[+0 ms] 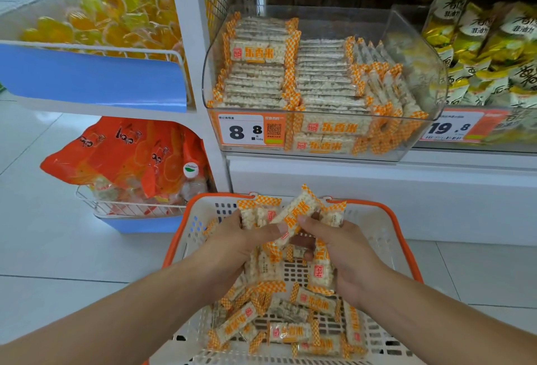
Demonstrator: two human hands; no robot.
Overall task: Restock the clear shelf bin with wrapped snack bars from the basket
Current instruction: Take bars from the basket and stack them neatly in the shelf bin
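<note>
White shop shelving point(377, 173) is being viewed over pale floor tiles. Clear shelf bin point(418, 135), standing on the shelf, is being filled by rows of wrapped snack bars point(258, 53) stacked toward its left and middle; a price tag point(241, 129) is being shown at its front left corner. Orange-rimmed basket point(404, 236), below the shelf, is being occupied by loose bars point(315, 302). A bundle of bars point(293, 216) is being held above the basket's far edge, both grips closed around it: left hand point(232, 244) and right hand point(345, 251) together.
</note>
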